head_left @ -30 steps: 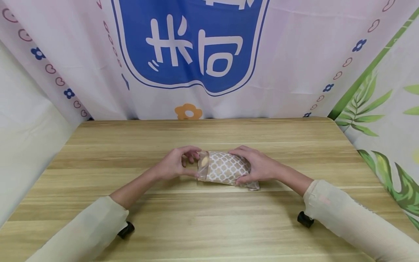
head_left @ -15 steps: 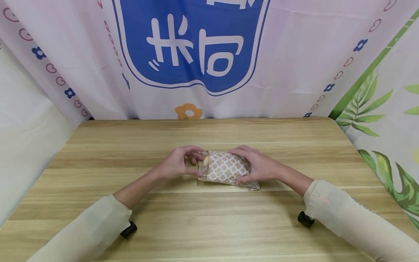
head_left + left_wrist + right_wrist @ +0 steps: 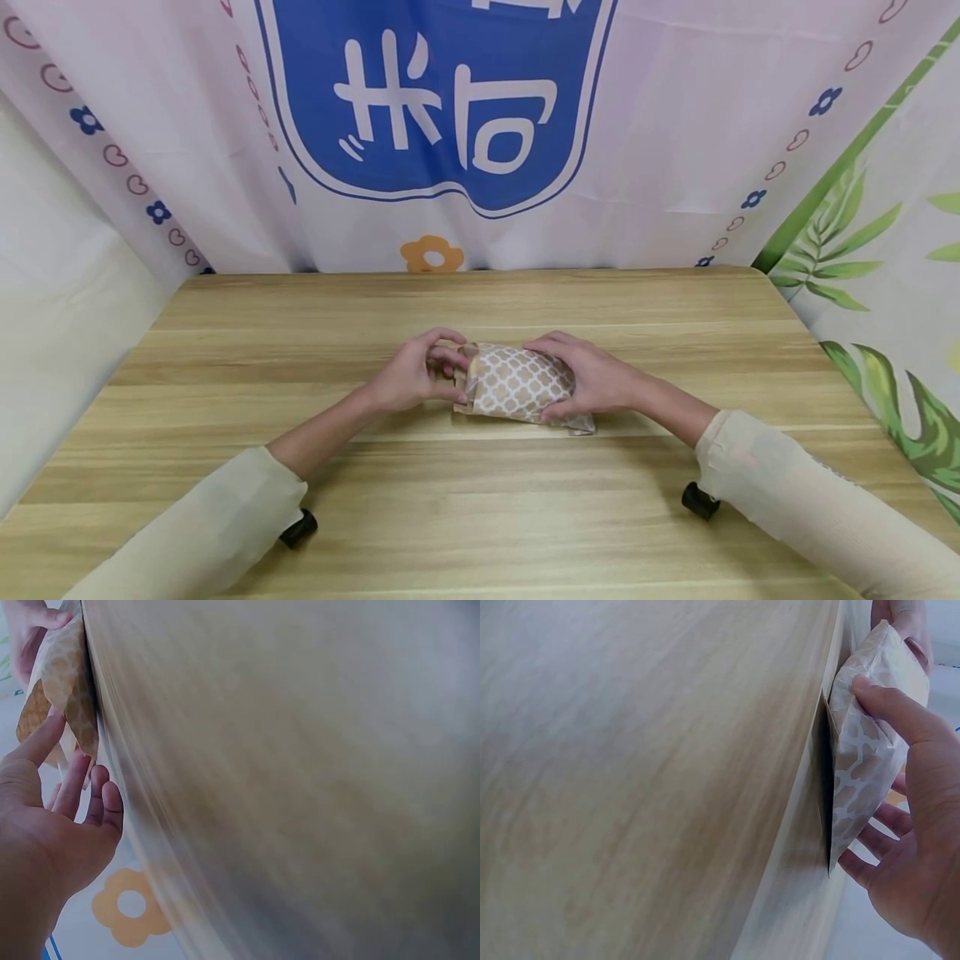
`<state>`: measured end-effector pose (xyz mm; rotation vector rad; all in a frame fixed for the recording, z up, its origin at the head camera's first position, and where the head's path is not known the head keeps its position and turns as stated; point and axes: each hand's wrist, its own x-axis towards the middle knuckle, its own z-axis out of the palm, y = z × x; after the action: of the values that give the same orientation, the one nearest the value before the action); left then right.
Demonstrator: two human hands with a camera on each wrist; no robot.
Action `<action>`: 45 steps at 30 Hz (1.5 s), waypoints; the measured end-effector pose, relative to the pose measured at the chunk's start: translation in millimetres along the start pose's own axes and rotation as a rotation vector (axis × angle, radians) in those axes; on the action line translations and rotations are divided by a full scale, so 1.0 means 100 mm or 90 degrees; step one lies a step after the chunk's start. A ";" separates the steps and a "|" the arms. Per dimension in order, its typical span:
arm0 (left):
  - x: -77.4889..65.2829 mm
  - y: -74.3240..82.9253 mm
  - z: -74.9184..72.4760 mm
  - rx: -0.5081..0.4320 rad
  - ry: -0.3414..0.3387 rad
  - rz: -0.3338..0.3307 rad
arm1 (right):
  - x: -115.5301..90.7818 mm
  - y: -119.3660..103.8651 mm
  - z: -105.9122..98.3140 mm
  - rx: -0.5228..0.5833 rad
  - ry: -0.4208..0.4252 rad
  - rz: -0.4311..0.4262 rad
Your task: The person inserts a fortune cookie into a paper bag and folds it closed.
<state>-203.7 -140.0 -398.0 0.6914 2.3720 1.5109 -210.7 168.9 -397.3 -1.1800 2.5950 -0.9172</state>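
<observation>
A tan paper bag (image 3: 521,383) with a white lattice print lies flat on the table, its open mouth facing left. A pale yellow item (image 3: 473,367) shows just inside the mouth; its kind is unclear. My left hand (image 3: 412,371) is at that mouth, thumb by the near edge and fingers at the opening. In the left wrist view the left hand (image 3: 56,817) has its thumb and forefinger apart, touching the paper flap. My right hand (image 3: 596,377) grips the bag's other end, thumb on the near side. The right wrist view shows the right hand (image 3: 915,825) around the paper.
The wooden table (image 3: 480,508) stretches around the bag on every side. Behind it hangs a printed curtain (image 3: 660,167) with a blue emblem. Dark straps show below each sleeve, one (image 3: 300,528) on the left and another (image 3: 700,501) on the right.
My left hand has moved slightly right, its fingers coming in at the bag's mouth and covering more of it. The right hand and the bag stay nearly still.
</observation>
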 end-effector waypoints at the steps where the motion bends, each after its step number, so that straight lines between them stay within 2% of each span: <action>1: 0.00 0.00 0.00 -0.003 0.000 0.000 | 0.00 0.00 0.00 0.000 0.000 0.000; 9: 0.01 0.00 0.01 -0.028 -0.011 0.017 | 0.00 0.00 0.00 0.003 0.001 -0.005; 13: 0.01 0.00 0.02 -0.019 -0.012 0.034 | 0.01 0.00 0.00 0.006 0.002 -0.008; 23: 0.01 0.01 0.06 -0.018 0.013 0.010 | 0.00 0.02 0.01 0.009 0.006 -0.010; 29: 0.00 0.00 0.06 -0.020 0.026 0.023 | 0.01 0.01 0.00 0.009 0.009 -0.006; 45: 0.01 0.02 0.10 -0.014 0.033 0.016 | 0.02 0.01 -0.01 0.013 0.008 -0.002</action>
<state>-200.1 -131.0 -400.4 0.6890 2.3879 1.5819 -212.8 168.4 -397.0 -1.1774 2.5877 -0.9533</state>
